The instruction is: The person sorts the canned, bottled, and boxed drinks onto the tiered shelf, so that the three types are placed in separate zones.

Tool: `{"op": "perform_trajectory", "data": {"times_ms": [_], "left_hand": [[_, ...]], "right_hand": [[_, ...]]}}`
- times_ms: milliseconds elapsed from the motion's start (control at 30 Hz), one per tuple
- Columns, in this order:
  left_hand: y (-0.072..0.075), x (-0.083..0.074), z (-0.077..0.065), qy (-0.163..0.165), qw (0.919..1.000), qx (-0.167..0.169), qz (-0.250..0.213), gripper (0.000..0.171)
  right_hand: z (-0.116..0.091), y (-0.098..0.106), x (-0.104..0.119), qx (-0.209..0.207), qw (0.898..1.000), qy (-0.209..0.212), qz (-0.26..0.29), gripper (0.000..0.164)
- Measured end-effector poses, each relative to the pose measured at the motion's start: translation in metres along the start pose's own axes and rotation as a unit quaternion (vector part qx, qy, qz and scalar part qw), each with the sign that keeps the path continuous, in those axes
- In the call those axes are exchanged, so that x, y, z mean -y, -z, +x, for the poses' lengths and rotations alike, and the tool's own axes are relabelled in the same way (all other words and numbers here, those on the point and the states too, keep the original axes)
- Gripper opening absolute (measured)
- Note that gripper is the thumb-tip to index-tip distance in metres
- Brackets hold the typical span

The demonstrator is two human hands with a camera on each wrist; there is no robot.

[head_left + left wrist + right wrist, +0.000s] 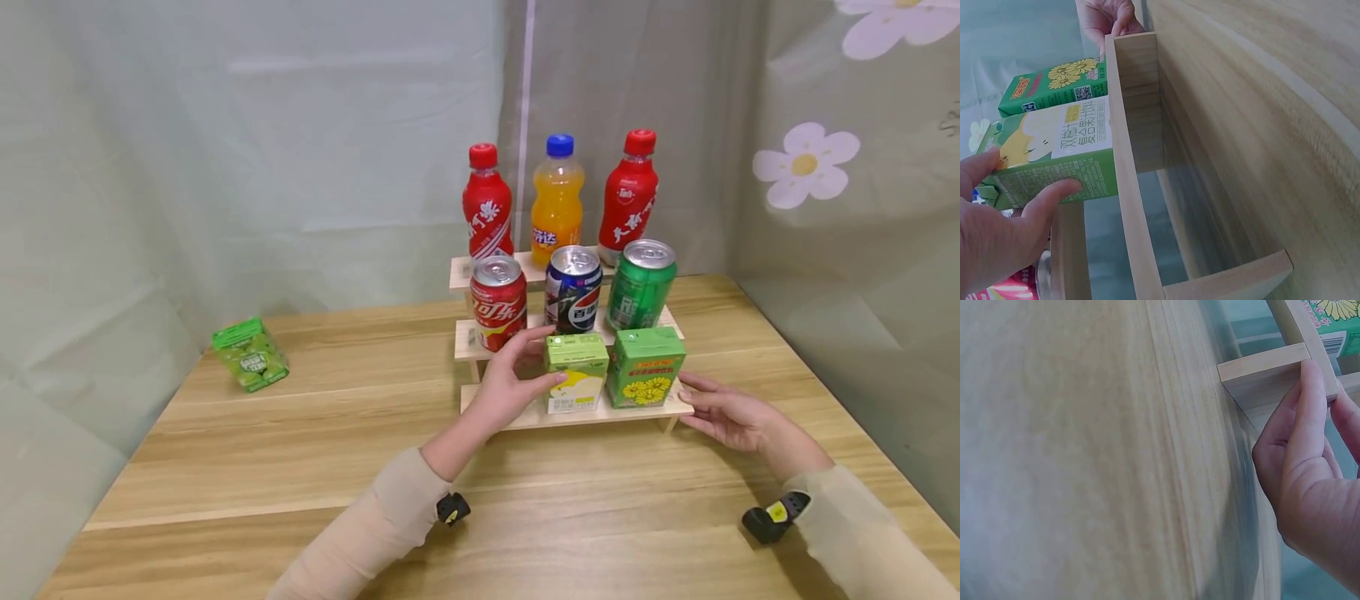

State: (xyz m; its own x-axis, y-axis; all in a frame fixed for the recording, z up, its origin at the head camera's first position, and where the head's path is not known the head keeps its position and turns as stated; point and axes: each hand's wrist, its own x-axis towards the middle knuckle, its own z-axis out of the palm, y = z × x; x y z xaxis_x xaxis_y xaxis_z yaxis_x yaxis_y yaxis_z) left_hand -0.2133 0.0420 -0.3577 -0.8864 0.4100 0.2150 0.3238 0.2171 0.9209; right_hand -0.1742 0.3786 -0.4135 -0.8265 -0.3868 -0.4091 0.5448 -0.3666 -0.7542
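On the lowest step of a three-tier wooden rack (517, 417) stand two juice boxes side by side. My left hand (504, 392) grips the pale green juice box (576, 392) with yellow fruit on it; in the left wrist view its thumb (1060, 190) lies along the box's side. Right of it is the darker green drink box (647, 379) with yellow flowers, untouched. My right hand (731, 417) pinches the right end of the lowest step, and in the right wrist view its fingers (1311, 412) meet the wooden edge.
A red can (498, 304), a dark blue can (573, 287) and a green can (642, 283) fill the middle step. Behind them stand two red bottles (487, 208) and an orange soda bottle (558, 204). Another green box (251, 357) sits far left on the wooden table (300, 467).
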Motion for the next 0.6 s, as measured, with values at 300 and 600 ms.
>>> {"op": "perform_trajectory", "data": {"times_ms": [300,600], "left_hand": [[0.006,0.001,-0.005,-0.005,0.9997,0.005,-0.026,0.060],[0.017,0.003,-0.023,0.000,0.9992,-0.001,-0.041,0.055]], "right_hand": [[-0.001,-0.001,0.000,-0.002,1.000,0.000,0.000,0.028],[0.000,-0.002,-0.001,-0.003,1.000,0.000,0.000,0.028]]}}
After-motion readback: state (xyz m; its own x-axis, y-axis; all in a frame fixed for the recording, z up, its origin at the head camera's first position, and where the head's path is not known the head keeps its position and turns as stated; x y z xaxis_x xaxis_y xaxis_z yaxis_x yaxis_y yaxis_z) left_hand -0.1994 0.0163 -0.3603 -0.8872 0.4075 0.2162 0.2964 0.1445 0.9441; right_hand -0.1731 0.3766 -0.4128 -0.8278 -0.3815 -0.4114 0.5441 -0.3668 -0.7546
